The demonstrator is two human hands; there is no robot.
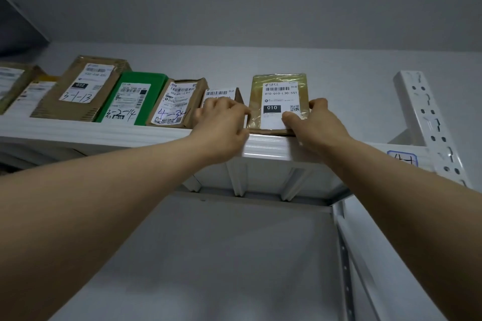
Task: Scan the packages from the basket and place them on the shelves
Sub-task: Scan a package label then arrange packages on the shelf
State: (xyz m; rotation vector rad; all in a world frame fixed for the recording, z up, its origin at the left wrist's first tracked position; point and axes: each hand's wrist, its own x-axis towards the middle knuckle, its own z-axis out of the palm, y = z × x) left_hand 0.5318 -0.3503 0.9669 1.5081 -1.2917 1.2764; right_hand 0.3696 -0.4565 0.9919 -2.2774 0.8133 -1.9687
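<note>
A pale grey wall (260, 8) rises behind a white metal shelf (266, 150), seen from below, with a white perforated steel upright (430, 122) at its right end. A row of parcels stands along the shelf, labels facing the near edge. At the right end of the row is a flat cardboard package wrapped in yellowish clear tape (279, 83), bearing a white label with a barcode and a black "010" box. It sits at the near edge, tilted back.

The right hand (310, 122) clasps its lower right corner, thumb pressed on the label and fingers curled round the right side. The left hand (221, 122) lies over a small brown cardboard box with a barcode label (221, 92) just to the left, fingers bent, their tips reaching the taped package's left edge; whether it grips anything cannot be told.

Farther left stand a brown box marked in blue pen (180, 101), a green parcel (135, 96) and a larger brown carton (83, 86) with handwritten numbers.
</note>
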